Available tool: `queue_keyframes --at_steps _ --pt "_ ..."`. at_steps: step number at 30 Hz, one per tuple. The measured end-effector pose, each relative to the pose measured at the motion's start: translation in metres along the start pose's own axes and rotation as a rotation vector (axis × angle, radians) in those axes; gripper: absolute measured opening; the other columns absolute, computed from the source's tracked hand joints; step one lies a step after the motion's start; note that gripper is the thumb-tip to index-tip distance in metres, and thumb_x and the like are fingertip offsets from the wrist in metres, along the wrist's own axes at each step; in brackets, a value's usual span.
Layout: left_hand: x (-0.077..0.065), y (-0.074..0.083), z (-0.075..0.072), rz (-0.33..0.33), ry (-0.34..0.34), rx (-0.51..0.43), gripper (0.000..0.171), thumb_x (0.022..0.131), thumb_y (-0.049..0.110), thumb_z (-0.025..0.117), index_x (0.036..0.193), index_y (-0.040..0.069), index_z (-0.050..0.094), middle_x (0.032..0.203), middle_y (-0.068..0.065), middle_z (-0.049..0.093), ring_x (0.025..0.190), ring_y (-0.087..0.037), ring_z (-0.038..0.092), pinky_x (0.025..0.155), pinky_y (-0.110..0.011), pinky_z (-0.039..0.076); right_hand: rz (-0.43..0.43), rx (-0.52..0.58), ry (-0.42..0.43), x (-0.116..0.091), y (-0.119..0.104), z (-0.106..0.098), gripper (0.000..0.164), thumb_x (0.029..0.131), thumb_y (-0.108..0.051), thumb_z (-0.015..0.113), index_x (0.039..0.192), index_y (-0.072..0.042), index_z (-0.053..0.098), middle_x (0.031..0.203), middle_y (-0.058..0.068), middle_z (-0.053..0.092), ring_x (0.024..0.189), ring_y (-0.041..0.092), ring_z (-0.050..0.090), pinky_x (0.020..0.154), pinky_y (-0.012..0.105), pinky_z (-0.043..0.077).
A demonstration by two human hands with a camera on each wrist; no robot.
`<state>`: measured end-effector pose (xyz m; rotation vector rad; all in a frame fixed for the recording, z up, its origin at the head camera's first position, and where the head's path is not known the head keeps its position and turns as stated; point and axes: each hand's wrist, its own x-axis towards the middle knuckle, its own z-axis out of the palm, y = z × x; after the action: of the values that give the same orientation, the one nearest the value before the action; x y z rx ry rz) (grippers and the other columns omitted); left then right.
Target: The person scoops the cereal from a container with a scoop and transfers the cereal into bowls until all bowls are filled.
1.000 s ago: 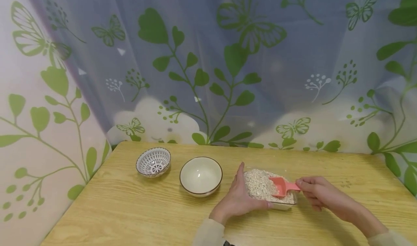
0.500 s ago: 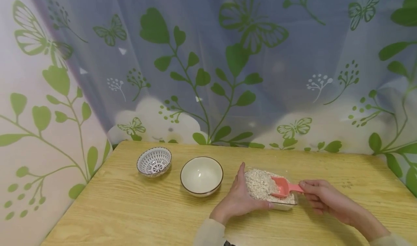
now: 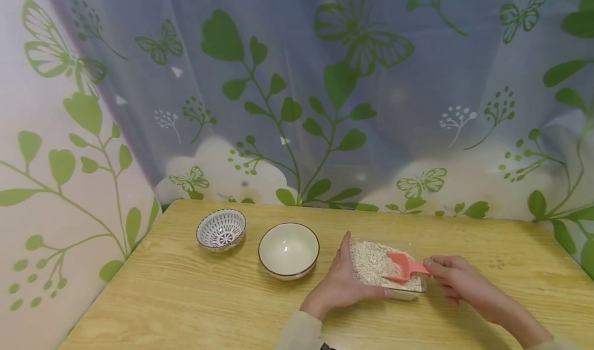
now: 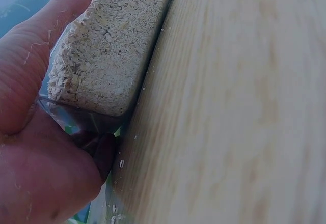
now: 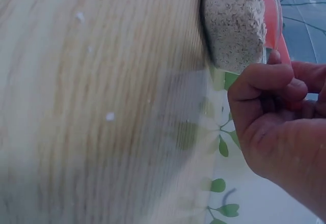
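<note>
Pink scoop [image 3: 401,266] lying with its blade sunk in the oats [image 3: 371,262] of a clear tub [image 3: 408,291], which stands on the worktop [image 3: 185,298] at about 5 o'clock from the worktop's centre in the head view. The scoop's long axis runs roughly 9 to 3 o'clock: blade toward 9, handle toward 3, where it meets the right hand [image 3: 452,278]. That hand pinches the handle end between thumb and curled fingers; the right wrist view shows the same grip [image 5: 280,112] just beside the tub's corner, with a strip of pink scoop [image 5: 272,23] showing above the oats. The left hand [image 3: 341,283] lies at 9 o'clock of the tub, its fingers along the tub's left wall and its thumb round the near corner, holding it; the left wrist view shows the thumb [image 4: 46,35] pressed on the clear wall over the oats [image 4: 109,51].

Outward from the tub: a cream bowl [image 3: 289,250] stands near at 9 o'clock, on the left hand's side, so the scoop's blade already points toward it. A smaller patterned bowl [image 3: 220,230] sits beyond that at about 10 o'clock. A curtain printed with leaves and butterflies [image 3: 325,82] hangs behind the worktop.
</note>
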<state>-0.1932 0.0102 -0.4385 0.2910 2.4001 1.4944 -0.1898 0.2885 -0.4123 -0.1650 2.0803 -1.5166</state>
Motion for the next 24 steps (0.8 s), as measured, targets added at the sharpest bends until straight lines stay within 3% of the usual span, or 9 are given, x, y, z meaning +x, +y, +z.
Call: queue_keyframes --at_steps 11,17,24 --pt "-0.001 0.002 0.001 -0.005 0.002 0.008 0.14 0.067 0.05 0.094 0.164 0.038 -0.006 0.171 -0.018 0.016 0.156 -0.039 0.024 0.12 -0.061 0.034 -0.036 -0.077 0.028 -0.002 -0.011 0.006 0.036 0.113 -0.033 0.035 0.087 -0.01 0.043 0.06 -0.006 0.029 0.052 0.011 0.022 0.049 0.028 0.034" --pt "-0.001 0.002 0.0 -0.002 0.005 0.013 0.14 0.066 0.051 0.094 0.164 0.038 -0.006 0.171 -0.018 0.016 0.156 -0.039 0.024 0.12 -0.061 0.034 -0.024 0.03 -0.037 -0.001 -0.005 0.001 0.033 0.113 -0.033 0.033 0.088 -0.013 0.04 0.062 -0.007 0.025 0.053 0.013 0.017 0.051 0.029 0.029" --pt "-0.002 0.002 -0.001 -0.003 0.002 0.01 0.14 0.066 0.051 0.094 0.164 0.037 -0.006 0.171 -0.019 0.016 0.156 -0.04 0.023 0.12 -0.062 0.034 -0.028 0.258 -0.161 0.001 0.014 -0.007 0.031 0.114 -0.032 0.031 0.092 -0.016 0.046 0.066 -0.007 0.027 0.056 0.014 0.014 0.054 0.03 0.02"
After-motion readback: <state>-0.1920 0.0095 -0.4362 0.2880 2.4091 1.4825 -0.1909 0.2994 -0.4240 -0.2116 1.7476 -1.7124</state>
